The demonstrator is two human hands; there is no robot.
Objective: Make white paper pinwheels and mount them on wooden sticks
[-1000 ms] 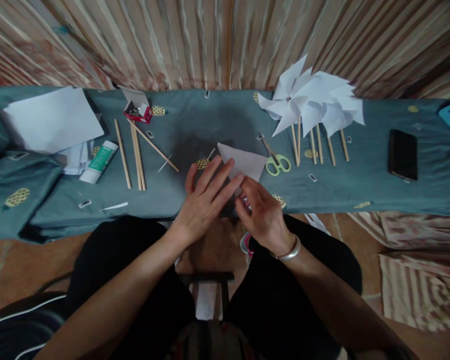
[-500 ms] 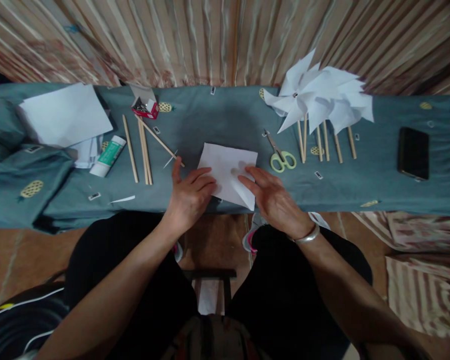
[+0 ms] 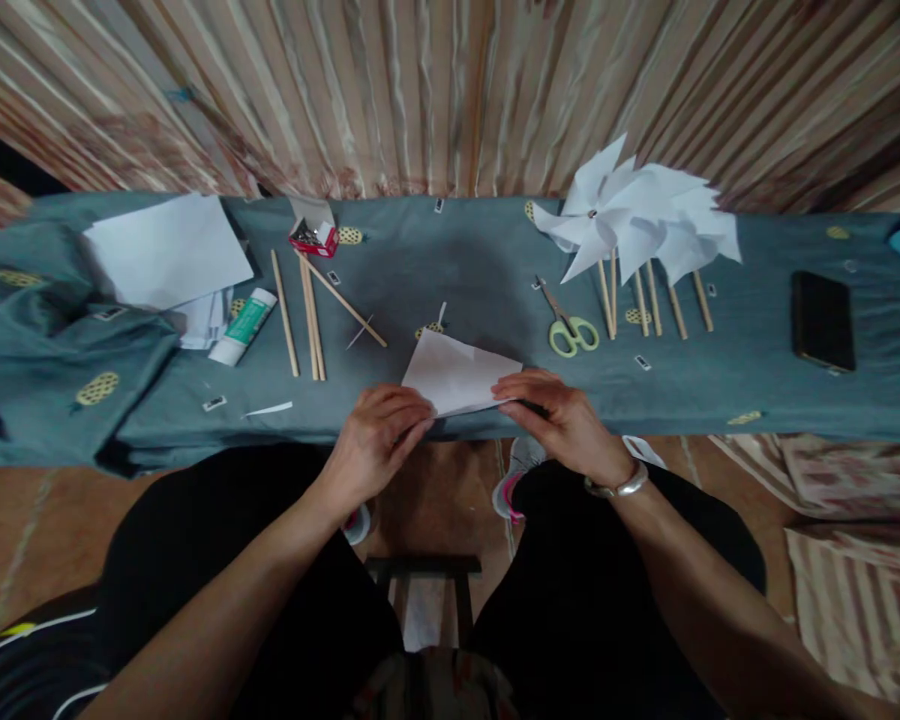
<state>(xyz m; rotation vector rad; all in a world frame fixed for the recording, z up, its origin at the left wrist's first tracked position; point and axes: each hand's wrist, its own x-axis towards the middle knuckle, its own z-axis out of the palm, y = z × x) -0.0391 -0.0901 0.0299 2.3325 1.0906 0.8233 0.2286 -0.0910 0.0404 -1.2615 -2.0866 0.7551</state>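
A white sheet of paper [image 3: 461, 372] is at the table's front edge, slightly raised and turned, its near edge between my hands. My left hand [image 3: 382, 430] pinches its near left corner, thumb and fingers together. On the opposite side my right hand [image 3: 559, 405] grips the right corner, thumb below and fingers on top. Green-handled scissors [image 3: 570, 328] lie just beyond my right hand. Left of the paper are several wooden sticks [image 3: 313, 320], one lying slantwise with a thin paper strip across it.
Several white paper pinwheels [image 3: 645, 220] on sticks lie at the back right, with a black phone [image 3: 823, 320] farther right. A glue stick [image 3: 244, 327], a stack of paper [image 3: 169, 250] and a red box [image 3: 315, 237] of small metal pieces are on the left. A striped curtain [image 3: 450, 100] hangs behind.
Both hands have gone from lying on the flat paper to gripping its near corners. The paper has turned and come closer to the table's front edge. The view has shifted slightly.
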